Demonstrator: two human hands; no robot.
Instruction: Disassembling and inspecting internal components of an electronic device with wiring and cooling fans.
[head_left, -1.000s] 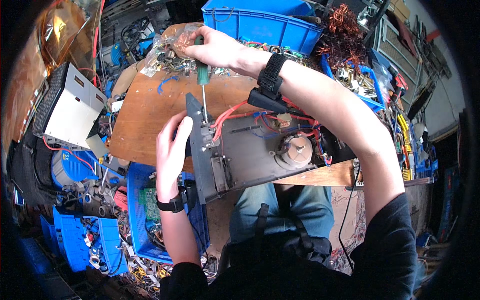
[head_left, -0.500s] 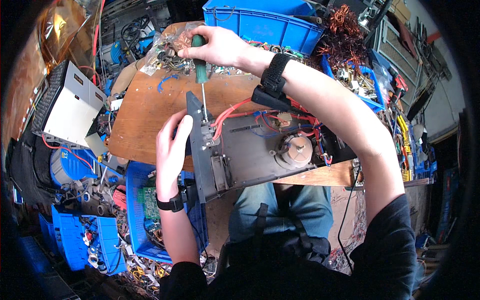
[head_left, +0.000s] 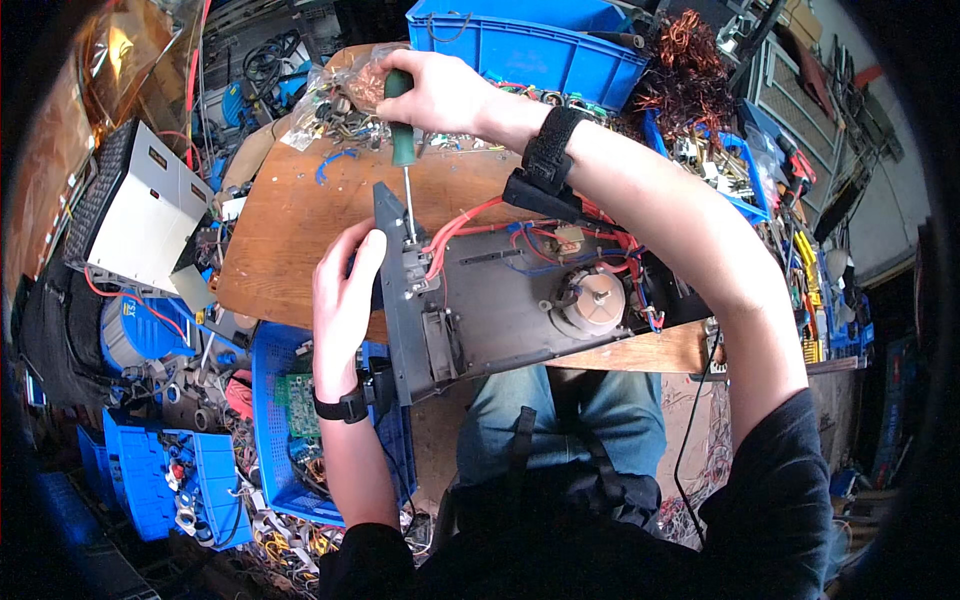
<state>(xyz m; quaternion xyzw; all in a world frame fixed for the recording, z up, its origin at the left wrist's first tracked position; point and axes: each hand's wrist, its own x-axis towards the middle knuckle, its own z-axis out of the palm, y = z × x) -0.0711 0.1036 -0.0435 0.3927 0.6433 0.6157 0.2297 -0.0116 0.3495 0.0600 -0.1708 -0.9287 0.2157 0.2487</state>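
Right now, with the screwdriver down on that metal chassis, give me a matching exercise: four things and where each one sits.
Things:
1. screwdriver
2. left hand
3. white metal case
4. copper wire tangle

Places:
A. far right of the table, beyond the blue bin
B. gripped in the right hand
C. off the table's left edge
D. flat against the end plate of the grey chassis

Pairs: 1-B, 2-D, 3-C, 4-A

Black sleeves, black wrist straps, blue jeans, bare hands.
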